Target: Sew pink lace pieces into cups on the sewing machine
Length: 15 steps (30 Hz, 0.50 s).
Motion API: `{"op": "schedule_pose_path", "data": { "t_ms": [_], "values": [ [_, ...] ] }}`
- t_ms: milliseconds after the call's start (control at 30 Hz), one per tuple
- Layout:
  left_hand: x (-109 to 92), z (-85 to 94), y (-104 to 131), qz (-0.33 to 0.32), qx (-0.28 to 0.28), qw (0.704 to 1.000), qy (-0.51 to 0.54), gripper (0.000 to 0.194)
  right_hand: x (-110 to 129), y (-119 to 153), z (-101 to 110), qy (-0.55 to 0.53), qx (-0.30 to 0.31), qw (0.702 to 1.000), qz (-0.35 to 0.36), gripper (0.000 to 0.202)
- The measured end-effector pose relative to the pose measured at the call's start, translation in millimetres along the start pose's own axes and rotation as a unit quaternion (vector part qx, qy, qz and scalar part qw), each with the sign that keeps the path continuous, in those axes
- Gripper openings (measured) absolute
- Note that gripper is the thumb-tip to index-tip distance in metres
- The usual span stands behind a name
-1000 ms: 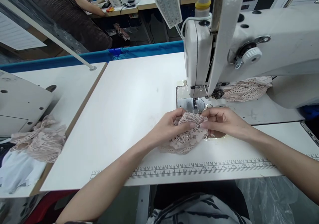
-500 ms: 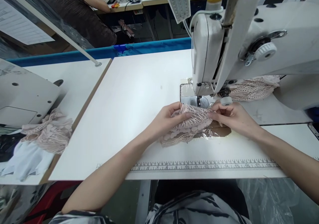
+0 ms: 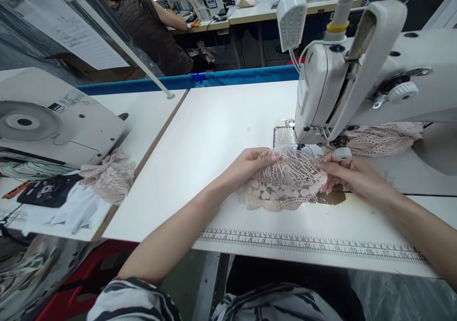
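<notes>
A pale pink piece of lace fabric (image 3: 285, 180) lies spread on the white table just in front of the sewing machine's needle area. My left hand (image 3: 255, 165) pinches its upper left edge between thumb and fingers. At the opposite edge, my right hand (image 3: 344, 171) grips the lace, thumb on top. The sewing machine (image 3: 321, 87) stands right behind the fabric, its needle and presser foot partly hidden. Whether the lace lies under the foot I cannot tell.
More pink lace (image 3: 385, 139) lies behind the needle, under the machine arm. A printed ruler strip (image 3: 303, 245) runs along the table's front edge. At left stand another machine (image 3: 53, 116) and a lace bundle (image 3: 112, 178). A person (image 3: 153, 35) sits beyond the blue edge (image 3: 246, 75).
The lace has been spread wider and flatter between my hands, showing its floral border and scalloped edge. Both hands keep hold of it. The camera view has shifted to the left and up.
</notes>
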<state>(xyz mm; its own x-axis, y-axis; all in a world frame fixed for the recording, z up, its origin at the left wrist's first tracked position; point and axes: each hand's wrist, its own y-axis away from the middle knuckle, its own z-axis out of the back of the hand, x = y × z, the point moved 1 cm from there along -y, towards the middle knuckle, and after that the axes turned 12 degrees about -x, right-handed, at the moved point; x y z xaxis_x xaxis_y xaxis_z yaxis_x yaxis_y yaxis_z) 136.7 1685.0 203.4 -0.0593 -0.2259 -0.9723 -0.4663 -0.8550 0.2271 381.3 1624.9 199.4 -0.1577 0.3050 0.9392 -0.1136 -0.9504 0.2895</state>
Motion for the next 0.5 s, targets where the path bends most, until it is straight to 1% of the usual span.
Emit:
{"op": "schedule_pose_path", "data": {
  "t_ms": [100,200,267,400,500],
  "values": [
    [0.7,2.8,-2.4,0.004,0.000,1.000,0.019,0.026,-1.8,-2.0,3.9,-0.023,0.024,0.999,0.003,0.033],
    [0.4,4.2,-4.6,0.023,-0.022,0.999,0.025,0.027,-0.2,-2.4,5.8,-0.040,0.083,0.996,0.015,0.028],
    [-0.1,4.2,-5.4,0.032,-0.042,0.998,0.022,0.028,2.4,-2.2,6.3,-0.037,0.112,0.993,0.018,0.026],
    [-0.4,3.7,-6.1,0.041,-0.070,0.997,0.010,0.029,6.3,-2.9,6.7,-0.007,0.131,0.991,0.016,0.024],
    [-0.3,3.3,-6.2,0.044,-0.086,0.995,0.011,0.029,6.1,-4.0,6.9,-0.005,0.140,0.990,0.019,0.024]
  ]
}}
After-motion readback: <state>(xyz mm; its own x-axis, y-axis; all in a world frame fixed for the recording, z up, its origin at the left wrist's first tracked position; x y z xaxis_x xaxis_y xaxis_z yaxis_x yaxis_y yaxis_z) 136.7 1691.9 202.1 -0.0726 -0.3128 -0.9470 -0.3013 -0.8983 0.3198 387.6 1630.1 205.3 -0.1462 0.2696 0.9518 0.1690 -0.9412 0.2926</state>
